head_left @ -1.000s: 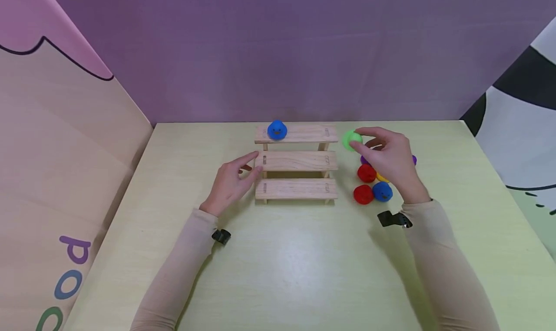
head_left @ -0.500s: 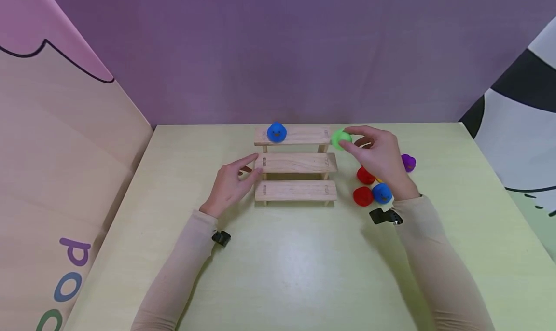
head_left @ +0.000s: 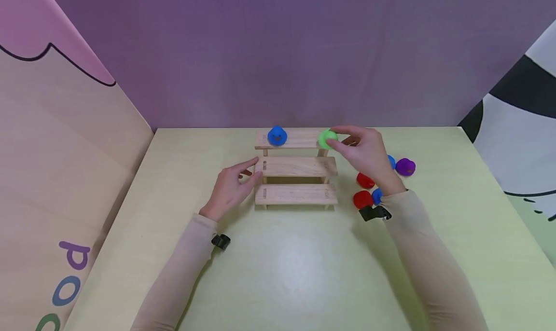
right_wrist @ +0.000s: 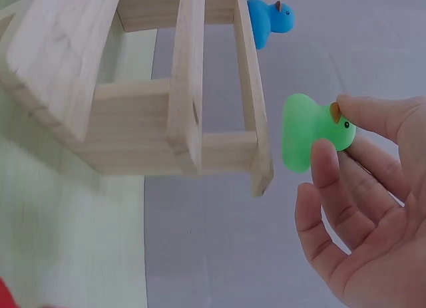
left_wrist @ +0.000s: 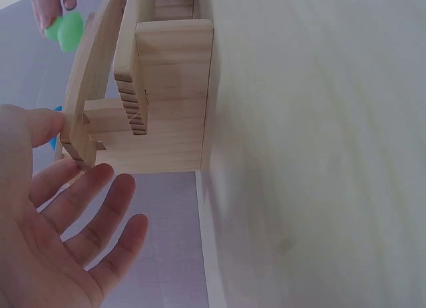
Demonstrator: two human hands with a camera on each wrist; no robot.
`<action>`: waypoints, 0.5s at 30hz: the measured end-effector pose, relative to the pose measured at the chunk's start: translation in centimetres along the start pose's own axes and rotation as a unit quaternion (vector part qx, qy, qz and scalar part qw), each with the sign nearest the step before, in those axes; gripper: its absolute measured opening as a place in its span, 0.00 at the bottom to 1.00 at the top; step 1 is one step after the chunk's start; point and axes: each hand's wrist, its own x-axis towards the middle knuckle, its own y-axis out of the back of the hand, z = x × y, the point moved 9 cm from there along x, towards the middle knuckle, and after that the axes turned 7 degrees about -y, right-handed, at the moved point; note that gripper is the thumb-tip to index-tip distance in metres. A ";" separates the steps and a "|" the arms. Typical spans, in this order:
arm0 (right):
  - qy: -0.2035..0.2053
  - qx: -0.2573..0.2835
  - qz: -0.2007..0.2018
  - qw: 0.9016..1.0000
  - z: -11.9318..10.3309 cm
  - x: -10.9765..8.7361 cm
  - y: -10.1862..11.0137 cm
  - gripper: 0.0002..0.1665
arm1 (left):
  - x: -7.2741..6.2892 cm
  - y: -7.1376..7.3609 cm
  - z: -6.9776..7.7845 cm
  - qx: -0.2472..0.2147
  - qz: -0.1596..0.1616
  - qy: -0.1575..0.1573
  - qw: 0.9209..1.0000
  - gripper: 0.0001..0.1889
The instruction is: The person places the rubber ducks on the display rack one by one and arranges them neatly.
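Note:
A small wooden three-step rack (head_left: pixel 295 166) stands on the table. My left hand (head_left: pixel 230 188) pinches the left end of its middle step between thumb and index finger; the other fingers are spread, as the left wrist view shows. My right hand (head_left: pixel 365 152) holds a green rubber duck (right_wrist: pixel 307 132) by its head, between thumb and fingers. The duck is at the right end of the top step, and the right wrist view shows a gap between its base and the plank. A blue rubber duck (head_left: pixel 277 136) sits on the top step's left end.
Right of the rack, partly behind my right hand and wrist, lie red ducks (head_left: pixel 363 199), blue ones (head_left: pixel 377 196) and a purple one (head_left: pixel 406 167). A purple backdrop (head_left: pixel 278 56) rises behind the table (head_left: pixel 278 273); a printed panel (head_left: pixel 65 176) stands on the left.
My right hand has carried the green duck left, from beside the rack to the right end of the top step. My left hand stays at the middle step.

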 end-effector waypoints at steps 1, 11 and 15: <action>0.001 0.004 0.000 1.000 -0.1 0.2 -0.2 0.25 | 0.0 0.0 0.0 0.001 0.001 -0.001 1.000 0.26; 0.029 0.031 -0.021 0.999 -1.8 2.0 -2.1 0.21 | 0.1 0.0 0.5 0.001 0.006 -0.023 1.000 0.26; 0.020 0.036 -0.044 0.998 -2.2 2.5 -2.8 0.22 | 0.1 0.0 0.7 0.002 0.007 -0.032 0.999 0.27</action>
